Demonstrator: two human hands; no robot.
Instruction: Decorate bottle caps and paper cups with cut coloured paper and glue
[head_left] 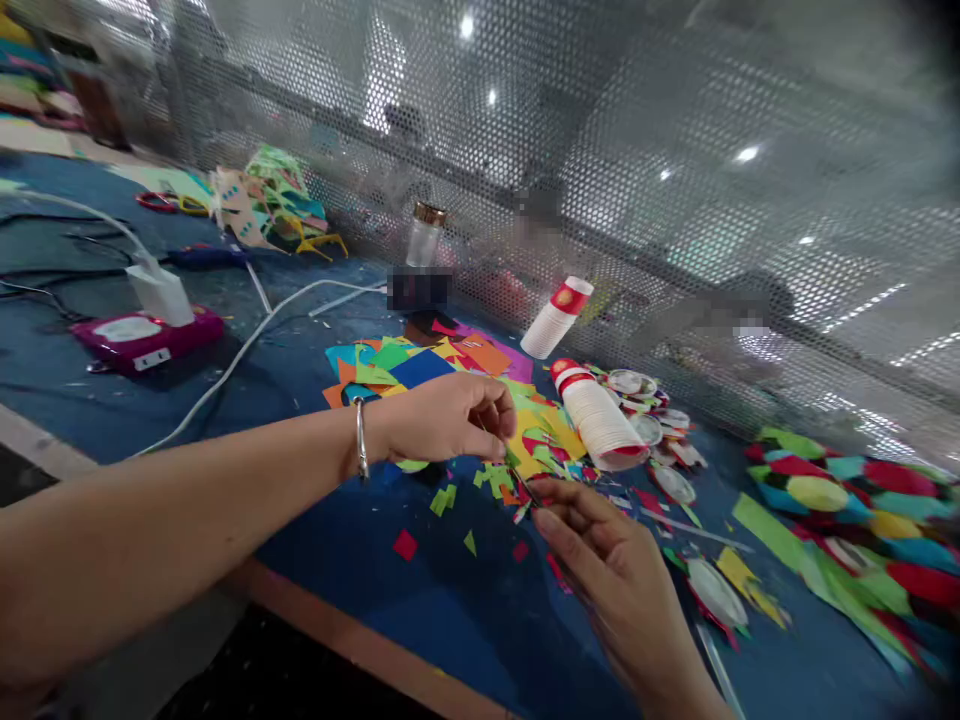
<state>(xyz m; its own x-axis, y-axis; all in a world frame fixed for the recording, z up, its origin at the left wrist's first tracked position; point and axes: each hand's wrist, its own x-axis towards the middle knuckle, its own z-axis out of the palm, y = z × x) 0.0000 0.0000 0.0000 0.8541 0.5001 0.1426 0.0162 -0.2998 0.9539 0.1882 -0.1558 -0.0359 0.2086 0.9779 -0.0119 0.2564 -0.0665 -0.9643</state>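
My left hand [465, 415], with a silver bangle at the wrist, is closed in a pinch over the pile of paper scraps. A small green paper piece [511, 458] shows at its fingertips. My right hand [600, 555] is closed around a thin dark metal tool [528, 488], whose tip points at the left fingertips. Its kind is mostly hidden by the fingers. Under both hands lie many small cut scraps, among them green bits [444, 499] and a red square [405, 544]. Larger coloured sheets, with a blue piece [421, 368] on top, are heaped behind the left hand.
Stacked paper cups [600, 420] lie beside the scraps, and another stack [556, 318] stands behind. Paper-decorated discs [716, 592] and colourful paper pieces [847, 500] spread rightward. A purple power strip [146, 340] with a white cable sits left. A perforated metal screen [480, 150] closes the back.
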